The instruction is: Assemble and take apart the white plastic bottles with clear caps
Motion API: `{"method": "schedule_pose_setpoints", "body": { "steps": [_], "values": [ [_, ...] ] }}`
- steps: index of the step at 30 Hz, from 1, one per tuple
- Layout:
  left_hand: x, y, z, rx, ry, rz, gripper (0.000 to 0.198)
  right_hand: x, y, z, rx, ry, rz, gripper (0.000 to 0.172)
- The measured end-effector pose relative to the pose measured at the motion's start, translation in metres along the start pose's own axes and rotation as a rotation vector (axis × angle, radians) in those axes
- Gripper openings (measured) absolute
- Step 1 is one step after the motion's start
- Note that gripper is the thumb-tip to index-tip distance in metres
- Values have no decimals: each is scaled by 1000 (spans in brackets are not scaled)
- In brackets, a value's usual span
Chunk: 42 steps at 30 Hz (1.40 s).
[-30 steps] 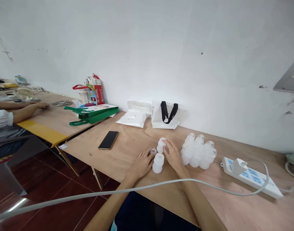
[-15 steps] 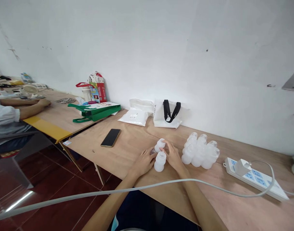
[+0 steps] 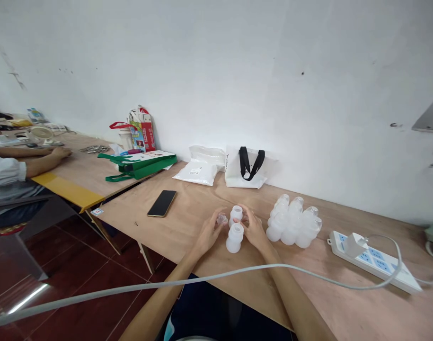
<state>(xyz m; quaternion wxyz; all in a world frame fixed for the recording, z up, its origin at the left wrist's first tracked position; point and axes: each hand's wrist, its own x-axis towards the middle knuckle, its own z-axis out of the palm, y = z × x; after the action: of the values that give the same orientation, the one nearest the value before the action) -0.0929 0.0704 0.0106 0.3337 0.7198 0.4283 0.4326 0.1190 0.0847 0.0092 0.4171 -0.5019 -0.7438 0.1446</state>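
Near the centre of the frame, slightly below the middle, two translucent white bottles stand upright on a wooden bench, one behind the other. The rear bottle is partly hidden by the front bottle; each has its round mouth facing up, and both have a pinched waist.

The left hand, just left of the bottles, has its fingers closed around a small clear cap, held between thumb and forefinger, apart from either bottle. The right hand comes in from the other side, its fingers clamped on the rear bottle, with the thumb at the near side and the forefinger by the neck.

Right of centre, a tight cluster of similar bottles with clear domed tops stands on the bench. Farther right lies a white power strip with a white adapter plugged in; a pale cable crosses the lower frame in front of both forearms.

Left of centre lies a dark phone. Against the wall at upper centre sit a white plastic packet and a white bag with black handles. Toward the left, a green-sided bag lies flat, and at the left edge another person's hand rests on a neighbouring table.
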Motion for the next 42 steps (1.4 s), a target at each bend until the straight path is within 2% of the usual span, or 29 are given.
{"method": "schedule_pose_setpoints", "body": {
  "steps": [2, 4, 9, 13, 17, 20, 23, 27, 29, 32, 36, 42],
  "values": [
    [1, 6, -2, -100, 53, 1, 49, 1, 2, 0, 64, -79, 4, 51],
    [2, 11, -3, -160, 101, 0, 52, 1, 2, 0, 124, -104, 7, 54],
    [1, 21, -4, -241, 181, 13, 63, 2, -5, -8, 174, -4, -38, 47],
    [-3, 32, -6, -246, 208, -14, 51, 2, -17, -19, 124, 92, -156, 37],
    [-5, 42, -10, -296, 259, -32, 40, -1, -30, -27, 140, 165, -167, 35],
    [-6, 49, -15, -169, 283, 32, 40, -4, -36, -30, 136, 210, -197, 34],
    [-8, 55, -21, 35, 285, 120, 40, -7, -41, -32, 88, 223, -292, 34],
    [-10, 58, -21, 109, 327, 215, 47, -11, -48, -33, -54, 143, -440, 35],
    [-12, 59, -19, 122, 347, 254, 43, -11, -52, -33, -122, 90, -519, 35],
    [-15, 60, -16, 159, 324, 274, 35, -11, -58, -32, -197, 11, -579, 36],
    [-18, 64, -14, 150, 297, 287, 36, -11, -60, -30, -228, -39, -567, 43],
    [-19, 72, -14, 36, 228, 301, 47, -11, -56, -29, -129, 91, -505, 45]
  ]
}}
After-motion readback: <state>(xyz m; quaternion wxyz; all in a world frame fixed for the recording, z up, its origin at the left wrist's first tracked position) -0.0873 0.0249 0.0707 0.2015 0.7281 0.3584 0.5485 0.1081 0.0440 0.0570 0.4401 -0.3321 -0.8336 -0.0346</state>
